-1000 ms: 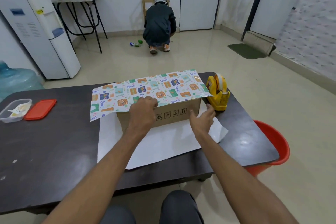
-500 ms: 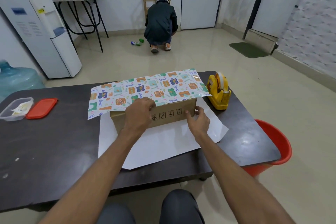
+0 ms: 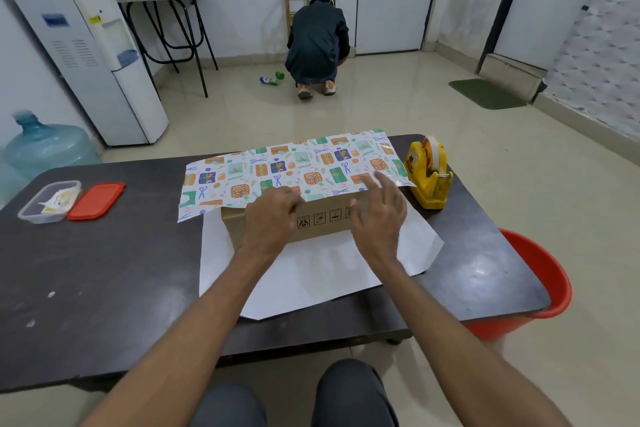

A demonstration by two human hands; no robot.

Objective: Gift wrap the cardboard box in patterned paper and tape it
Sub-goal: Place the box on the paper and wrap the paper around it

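Note:
A brown cardboard box (image 3: 325,220) stands mid-table on the white underside of the wrapping paper (image 3: 311,274). The paper's patterned far part (image 3: 277,170) is folded over the box top and overhangs it on the left. My left hand (image 3: 272,218) presses the paper's near edge down on the top front edge of the box. My right hand (image 3: 379,215) hovers with spread fingers at the box's right front corner, fingertips reaching the patterned edge. A yellow tape dispenser (image 3: 429,173) stands just right of the box.
A clear plastic tub (image 3: 48,201) and its red lid (image 3: 95,201) lie at the table's (image 3: 104,270) left. A red bucket (image 3: 540,277) stands by the right table edge. A person (image 3: 317,45) crouches on the floor beyond; a water cooler (image 3: 93,55) is far left.
My right hand has left the box's front right edge, risen and opened its fingers toward the paper on top. My left hand has stayed pressed on the paper.

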